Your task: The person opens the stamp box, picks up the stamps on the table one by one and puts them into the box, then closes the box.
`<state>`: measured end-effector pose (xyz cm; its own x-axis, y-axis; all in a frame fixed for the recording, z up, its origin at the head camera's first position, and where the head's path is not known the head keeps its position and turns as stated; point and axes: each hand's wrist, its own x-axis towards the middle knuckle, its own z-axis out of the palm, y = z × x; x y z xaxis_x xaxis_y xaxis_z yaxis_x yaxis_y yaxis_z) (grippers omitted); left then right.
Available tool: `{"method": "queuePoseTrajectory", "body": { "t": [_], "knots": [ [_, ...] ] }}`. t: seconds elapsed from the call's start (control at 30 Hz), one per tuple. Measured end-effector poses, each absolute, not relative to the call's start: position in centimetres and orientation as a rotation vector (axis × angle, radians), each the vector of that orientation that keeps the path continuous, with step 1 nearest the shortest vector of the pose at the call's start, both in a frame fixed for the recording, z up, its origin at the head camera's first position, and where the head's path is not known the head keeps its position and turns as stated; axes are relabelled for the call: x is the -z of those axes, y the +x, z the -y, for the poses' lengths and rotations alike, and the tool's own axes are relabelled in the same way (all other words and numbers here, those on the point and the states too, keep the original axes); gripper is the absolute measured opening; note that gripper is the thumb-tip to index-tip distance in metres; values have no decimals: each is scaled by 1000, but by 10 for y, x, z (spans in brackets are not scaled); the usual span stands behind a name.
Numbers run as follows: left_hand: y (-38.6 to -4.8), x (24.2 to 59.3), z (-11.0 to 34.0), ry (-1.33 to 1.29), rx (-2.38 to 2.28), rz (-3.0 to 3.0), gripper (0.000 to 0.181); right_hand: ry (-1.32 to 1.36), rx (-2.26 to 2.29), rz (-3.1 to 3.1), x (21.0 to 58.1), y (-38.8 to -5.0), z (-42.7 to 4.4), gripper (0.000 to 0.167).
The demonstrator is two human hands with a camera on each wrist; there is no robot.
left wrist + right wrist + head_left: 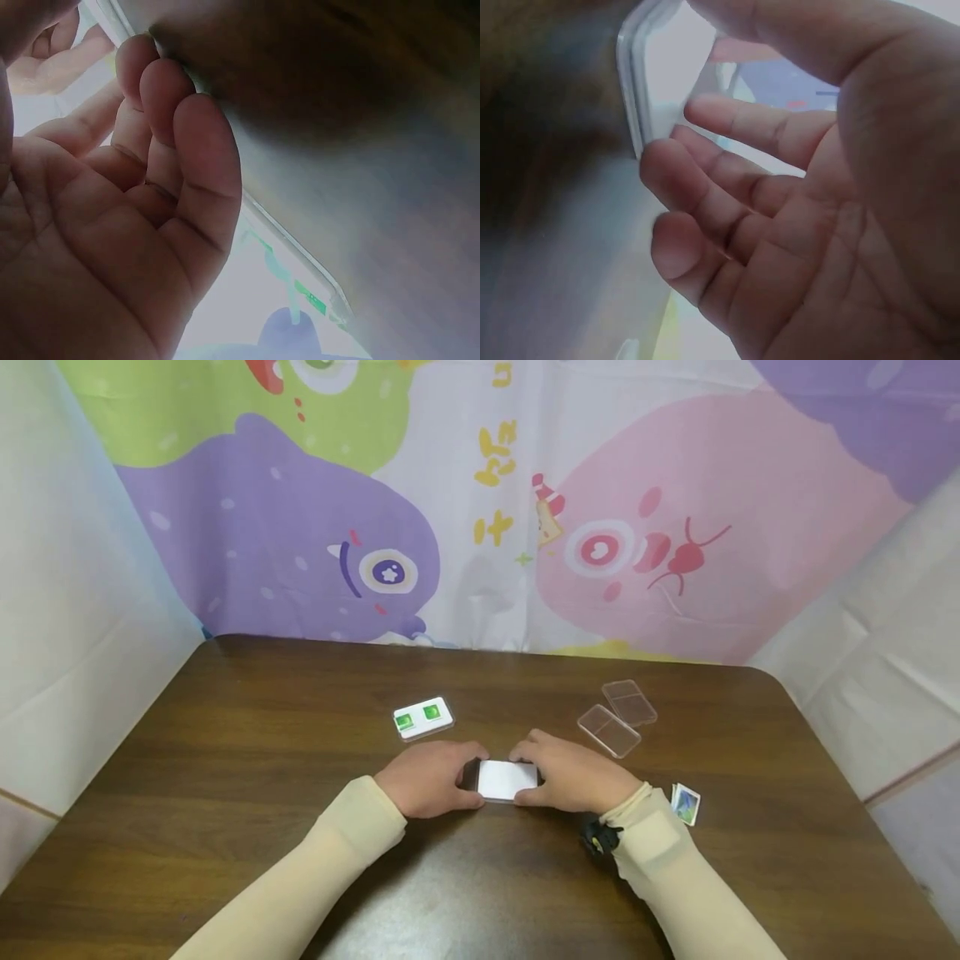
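Note:
A small clear case with a white top (507, 779) lies flat on the table at the centre of the head view. My left hand (433, 778) holds its left end, thumb at the near edge and fingers at the far edge. Gripping the right end, my right hand (576, 774) has its thumb and fingers at the same two edges. The right wrist view shows the case's rounded corner (660, 67) by my right hand (780, 187). Curled fingers of my left hand (150, 195) fill much of the left wrist view.
Behind my left hand lies a white case with two green pictures (423, 719). Two clear empty case halves (609, 731) (630, 702) touch at the back right. Small picture cards (686, 804) lie beside my right sleeve. A patterned cloth (480, 510) hangs behind the table (262, 693).

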<state>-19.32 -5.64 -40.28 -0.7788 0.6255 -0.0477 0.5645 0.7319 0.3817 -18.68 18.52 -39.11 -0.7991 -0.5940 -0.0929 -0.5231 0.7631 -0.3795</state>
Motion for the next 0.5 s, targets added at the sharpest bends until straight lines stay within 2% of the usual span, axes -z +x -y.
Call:
{"method": "queuePoseTrajectory", "body": {
  "t": [0.2, 0.33, 0.5],
  "knots": [
    [-192, 402, 57, 955, -536, -2752, 51, -838, 482, -2737, 369, -194, -220, 35],
    [-191, 401, 58, 954, -535, -2752, 53, -628, 427, -2751, 350, -197, -266, 24],
    [-192, 402, 57, 938, -529, -2747, 53, -320, 261, -2661, 340, -188, -327, 29]
  ]
}}
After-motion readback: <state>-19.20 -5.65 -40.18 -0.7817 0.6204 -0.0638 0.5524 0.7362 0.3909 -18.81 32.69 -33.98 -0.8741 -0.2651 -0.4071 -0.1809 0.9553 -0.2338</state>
